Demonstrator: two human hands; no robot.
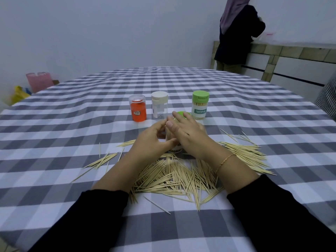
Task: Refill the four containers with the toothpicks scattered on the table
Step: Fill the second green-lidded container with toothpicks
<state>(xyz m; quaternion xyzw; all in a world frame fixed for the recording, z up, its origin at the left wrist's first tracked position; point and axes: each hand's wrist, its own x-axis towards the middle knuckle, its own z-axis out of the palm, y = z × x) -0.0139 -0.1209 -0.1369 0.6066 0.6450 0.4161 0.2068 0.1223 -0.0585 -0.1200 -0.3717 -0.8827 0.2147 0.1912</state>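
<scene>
- Head view: a bench [72,110] covered with a grey-and-white checked cloth fills most of the picture, its far edge curving against a plain pale wall.
- A heap of toothpicks [174,177] lies scattered on the cloth towards the near edge, with a second spread [243,151] to the right of it and a few strays to the left.
- The left hand [154,140] and the right hand [190,135] meet near the middle of the bench; both curl round a container [175,149] standing upright between them, its green lid [182,114] showing past the right hand's fingers.
- Beyond the hands, three more containers stand in a row: an orange container [138,110], a white-capped container [159,105] that looks see-through, and a green-capped container [200,105] labelled TOOTHPICK and packed with picks.
- Past the far right edge a person [238,33] in dark clothes stands at a tiled counter [291,50].
- On the floor past the far left corner sit pink stools [40,81] and a yellow bag [19,94].
</scene>
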